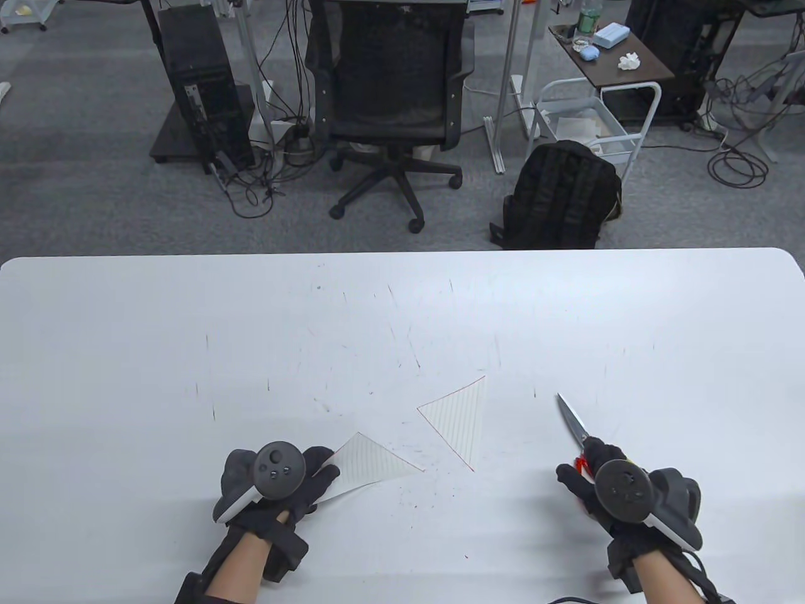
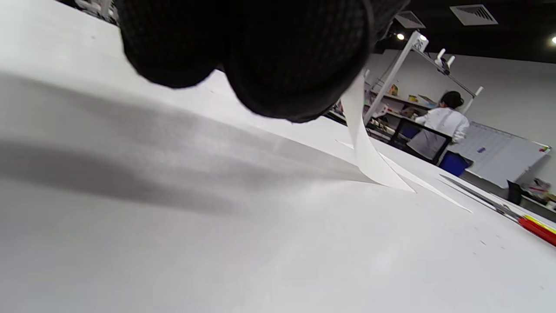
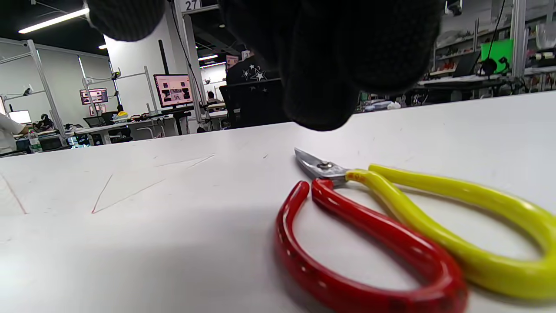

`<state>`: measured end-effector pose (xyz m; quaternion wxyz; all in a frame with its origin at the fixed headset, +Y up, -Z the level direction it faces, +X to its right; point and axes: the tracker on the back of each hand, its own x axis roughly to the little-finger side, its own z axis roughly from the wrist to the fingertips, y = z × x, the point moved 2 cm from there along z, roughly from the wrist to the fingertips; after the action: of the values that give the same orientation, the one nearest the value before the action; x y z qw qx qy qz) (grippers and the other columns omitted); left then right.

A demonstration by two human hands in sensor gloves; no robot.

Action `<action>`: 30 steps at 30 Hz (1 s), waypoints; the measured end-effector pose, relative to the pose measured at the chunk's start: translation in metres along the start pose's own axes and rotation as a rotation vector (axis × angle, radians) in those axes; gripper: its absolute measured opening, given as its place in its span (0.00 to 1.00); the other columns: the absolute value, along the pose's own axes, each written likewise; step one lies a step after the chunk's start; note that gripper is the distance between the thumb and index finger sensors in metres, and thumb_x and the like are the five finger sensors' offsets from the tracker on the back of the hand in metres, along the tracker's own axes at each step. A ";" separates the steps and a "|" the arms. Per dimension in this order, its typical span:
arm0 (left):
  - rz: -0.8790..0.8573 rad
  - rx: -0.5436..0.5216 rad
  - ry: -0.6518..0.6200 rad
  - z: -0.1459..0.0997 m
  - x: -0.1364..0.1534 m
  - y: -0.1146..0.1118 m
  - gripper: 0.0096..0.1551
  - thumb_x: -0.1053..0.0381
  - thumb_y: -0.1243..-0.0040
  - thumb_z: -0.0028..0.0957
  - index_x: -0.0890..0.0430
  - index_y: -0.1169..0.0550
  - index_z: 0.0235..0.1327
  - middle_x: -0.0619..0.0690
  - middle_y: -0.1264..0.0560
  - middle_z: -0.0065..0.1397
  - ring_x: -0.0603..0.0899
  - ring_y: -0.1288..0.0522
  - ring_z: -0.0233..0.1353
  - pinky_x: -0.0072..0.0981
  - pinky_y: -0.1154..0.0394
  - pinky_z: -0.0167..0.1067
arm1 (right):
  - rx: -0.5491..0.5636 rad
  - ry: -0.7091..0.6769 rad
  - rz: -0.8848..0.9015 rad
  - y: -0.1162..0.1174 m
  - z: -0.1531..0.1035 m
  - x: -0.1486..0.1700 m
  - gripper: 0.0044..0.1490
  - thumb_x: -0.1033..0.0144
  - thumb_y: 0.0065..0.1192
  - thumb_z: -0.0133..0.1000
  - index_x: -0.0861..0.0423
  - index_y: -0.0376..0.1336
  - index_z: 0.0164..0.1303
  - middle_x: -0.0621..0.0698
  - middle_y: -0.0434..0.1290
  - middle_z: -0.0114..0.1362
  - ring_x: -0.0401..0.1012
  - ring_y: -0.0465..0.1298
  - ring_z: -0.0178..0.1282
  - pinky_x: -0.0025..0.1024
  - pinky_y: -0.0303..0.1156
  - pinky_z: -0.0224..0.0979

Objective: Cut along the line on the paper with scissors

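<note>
Both hands sit at the near edge of the white worktop (image 1: pixel 188 327), each with a tracker strapped to its back. Left hand (image 1: pixel 277 481): its fingers pinch the near corner of a triangular paper piece (image 1: pixel 368 462). The left wrist view shows that corner lifted off the surface and curling up into the gloved fingers (image 2: pixel 299 56), while the far part of the piece lies flat.

Right hand (image 1: pixel 619 487): it is positioned over the handles of the scissors (image 1: pixel 573 420), whose blades are together and point away from the person, up and to the left in the table view. The right wrist view shows the scissors lying flat on the worktop, with the red handle loop (image 3: pixel 356 248) beside the yellow handle loop (image 3: pixel 469 213) and both loops visibly unoccupied. The gloved fingers (image 3: pixel 347 52) hang above the pivot; whether they touch the tool cannot be determined, and the hand's own state cannot be determined either.

A second triangular paper piece (image 1: pixel 459 418), lined and edged in red, lies flat between the two hands, well apart from the first piece and touched by neither hand. The worktop surface carries scattered small marks and scratches.

Beyond the far edge stand an office chair (image 1: pixel 393 94), a black backpack (image 1: pixel 563 195) and a computer tower (image 1: pixel 201 88).
</note>
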<state>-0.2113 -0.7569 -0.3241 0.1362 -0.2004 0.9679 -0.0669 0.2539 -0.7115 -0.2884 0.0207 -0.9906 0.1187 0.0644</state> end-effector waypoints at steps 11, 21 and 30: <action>0.089 -0.098 -0.022 -0.008 0.003 0.015 0.56 0.30 0.59 0.66 0.58 0.69 0.83 0.72 0.77 0.78 0.79 0.72 0.79 0.85 0.66 0.66 | 0.032 0.009 0.019 0.002 0.002 0.004 0.48 0.44 0.49 0.63 0.73 0.57 0.74 0.72 0.68 0.68 0.55 0.79 0.59 0.45 0.75 0.60; 0.512 -0.371 -0.124 -0.033 -0.014 0.046 0.49 0.28 0.72 0.67 0.56 0.61 0.90 0.66 0.75 0.84 0.76 0.77 0.80 0.84 0.68 0.67 | 0.093 0.036 -0.111 -0.004 0.001 0.007 0.55 0.43 0.45 0.64 0.72 0.40 0.83 0.75 0.40 0.83 0.71 0.48 0.80 0.69 0.47 0.75; 0.524 -0.445 -0.159 -0.040 -0.015 0.050 0.49 0.26 0.76 0.66 0.56 0.54 0.91 0.65 0.70 0.87 0.74 0.74 0.83 0.82 0.67 0.69 | 0.083 0.027 -0.216 -0.002 -0.002 -0.001 0.60 0.41 0.42 0.65 0.72 0.26 0.81 0.73 0.22 0.80 0.72 0.28 0.78 0.72 0.30 0.72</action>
<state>-0.2285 -0.7027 -0.2912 0.1765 0.0252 0.9637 0.1986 0.2536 -0.7094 -0.2864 0.0668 -0.9967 0.0141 0.0432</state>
